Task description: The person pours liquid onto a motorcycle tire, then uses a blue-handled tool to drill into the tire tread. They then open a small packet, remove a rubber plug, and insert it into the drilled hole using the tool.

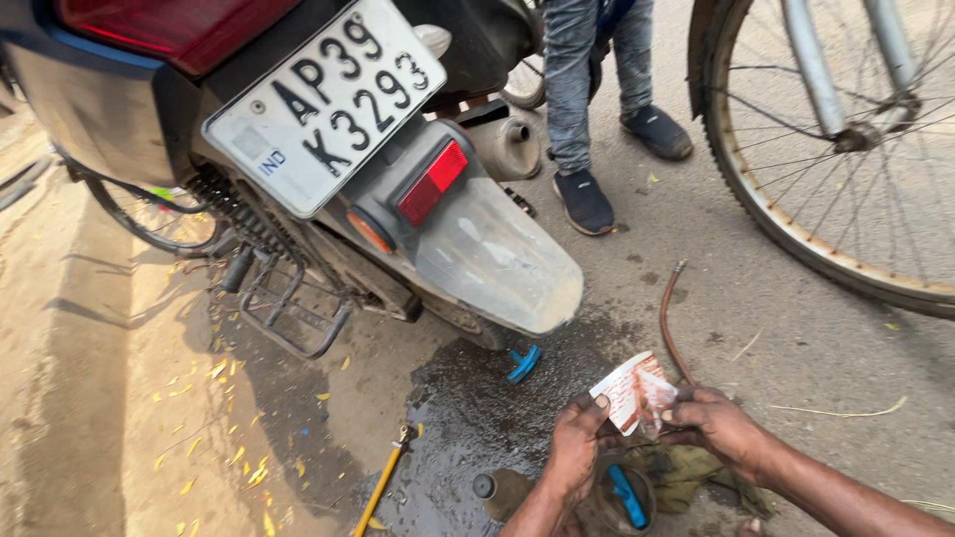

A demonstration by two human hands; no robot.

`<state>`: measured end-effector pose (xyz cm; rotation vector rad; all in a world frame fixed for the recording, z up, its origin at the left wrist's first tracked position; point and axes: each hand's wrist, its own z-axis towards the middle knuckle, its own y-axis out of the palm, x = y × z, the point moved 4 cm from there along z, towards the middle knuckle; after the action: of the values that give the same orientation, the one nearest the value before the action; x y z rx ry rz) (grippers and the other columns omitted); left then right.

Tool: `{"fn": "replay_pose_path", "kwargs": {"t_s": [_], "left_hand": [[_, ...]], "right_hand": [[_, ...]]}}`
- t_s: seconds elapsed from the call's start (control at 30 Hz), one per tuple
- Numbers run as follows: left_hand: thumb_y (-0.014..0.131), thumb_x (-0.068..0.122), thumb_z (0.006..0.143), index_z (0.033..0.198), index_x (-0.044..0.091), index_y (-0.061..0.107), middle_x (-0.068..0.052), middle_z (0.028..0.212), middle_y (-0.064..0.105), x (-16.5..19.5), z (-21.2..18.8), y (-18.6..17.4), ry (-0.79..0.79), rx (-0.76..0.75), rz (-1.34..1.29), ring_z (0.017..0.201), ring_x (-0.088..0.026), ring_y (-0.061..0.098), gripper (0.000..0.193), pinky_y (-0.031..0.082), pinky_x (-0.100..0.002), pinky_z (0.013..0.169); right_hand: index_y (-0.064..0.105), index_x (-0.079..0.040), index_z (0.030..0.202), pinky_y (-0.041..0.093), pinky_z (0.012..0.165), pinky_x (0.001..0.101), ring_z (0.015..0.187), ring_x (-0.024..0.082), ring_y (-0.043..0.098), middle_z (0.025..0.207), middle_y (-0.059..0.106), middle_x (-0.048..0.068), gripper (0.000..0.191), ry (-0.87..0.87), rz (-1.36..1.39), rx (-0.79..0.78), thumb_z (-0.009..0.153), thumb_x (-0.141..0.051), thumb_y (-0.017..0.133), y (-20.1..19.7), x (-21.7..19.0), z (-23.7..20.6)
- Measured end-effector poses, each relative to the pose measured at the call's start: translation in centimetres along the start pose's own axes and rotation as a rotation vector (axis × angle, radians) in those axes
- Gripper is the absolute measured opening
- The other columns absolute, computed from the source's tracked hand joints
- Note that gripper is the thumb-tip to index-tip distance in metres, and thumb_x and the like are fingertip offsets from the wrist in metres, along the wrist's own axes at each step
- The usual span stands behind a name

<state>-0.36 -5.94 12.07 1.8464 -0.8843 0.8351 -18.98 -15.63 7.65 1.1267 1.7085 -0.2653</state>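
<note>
Both hands [647, 433] grip a small packet [634, 393] above a round tin [619, 497].

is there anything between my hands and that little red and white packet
No. Both hands already hold the red and white packet: the left hand at its lower left edge, the right hand at its right side. Nothing visible sits between them.

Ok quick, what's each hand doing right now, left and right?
Left hand: closed, pinching the lower edge of the small red-and-white packet.
Right hand: closed, gripping the same packet's right side.
</note>
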Motion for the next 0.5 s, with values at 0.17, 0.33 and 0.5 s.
{"fn": "replay_pose_path", "kwargs": {"t_s": [0.17, 0.33, 0.5], "left_hand": [[0.064, 0.010, 0.096, 0.110, -0.001, 0.071, -0.011, 0.093, 0.073, 2.1, -2.4, 2.5, 0.375, -0.095, 0.816, 0.084, -0.017, 0.066, 0.019, 0.053, -0.032, 0.073], [0.058, 0.004, 0.092, 0.111, 0.004, 0.069, -0.005, 0.098, 0.073, 0.4, -1.9, 1.4, 0.189, -0.149, 0.503, 0.087, -0.013, 0.066, 0.022, 0.054, -0.031, 0.078], [0.068, 0.008, 0.091, 0.105, -0.001, 0.070, -0.012, 0.091, 0.071, -3.8, 1.6, -1.6, 0.266, -0.161, 0.810, 0.090, -0.018, 0.066, 0.017, 0.054, -0.035, 0.082]], "right_hand": [[0.069, -0.007, 0.125, 0.061, 0.085, 0.0409, 0.101, 0.024, 0.075, 0.117, 0.077, 0.006, 0.056, 0.279, -0.213, -0.006, 0.092, -0.051, 0.061, 1.7, -2.0, -2.6], [0.066, -0.010, 0.126, 0.063, 0.082, 0.0384, 0.099, 0.019, 0.078, 0.111, 0.079, 0.007, 0.059, 0.271, -0.519, -0.002, 0.084, -0.051, 0.069, 1.7, -1.2, -2.3], [0.068, -0.009, 0.123, 0.059, 0.075, 0.0374, 0.090, 0.021, 0.075, 0.105, 0.081, 0.006, 0.053, 0.181, -0.389, -0.108, 0.084, -0.045, 0.074, 0.0, 1.8, 1.0]]}}
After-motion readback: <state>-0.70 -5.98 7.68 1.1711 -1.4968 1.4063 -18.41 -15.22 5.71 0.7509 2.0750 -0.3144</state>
